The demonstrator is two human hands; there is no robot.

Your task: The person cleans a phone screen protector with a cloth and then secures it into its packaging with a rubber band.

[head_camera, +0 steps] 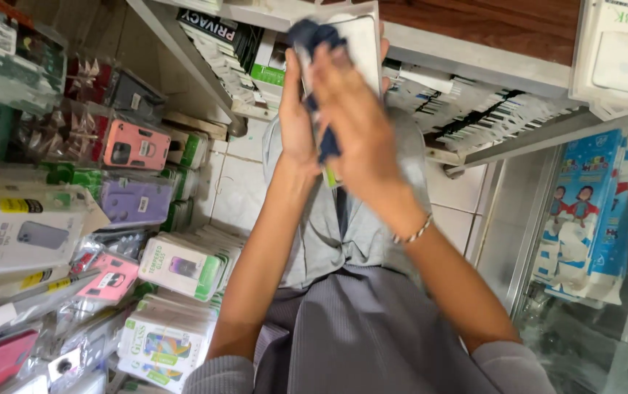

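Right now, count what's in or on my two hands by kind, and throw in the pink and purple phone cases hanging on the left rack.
Flat white phone-shaped panel, held up by the left hand: 1
Dark blue cloth, pressed on it by the right hand: 1
Bracelet on the right wrist: 1
Pink phone case: 1
Purple phone case: 1
Total: 5

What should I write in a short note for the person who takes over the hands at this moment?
Left hand: holds the white flat phone-shaped item upright from behind.
Right hand: presses a dark blue cloth against the item's face.
Both are raised in front of the shelves; packaged phone cases hang on the left.
Done: cloth is on the item. How clean it is cannot be told.
Left: finish wiping, probably.
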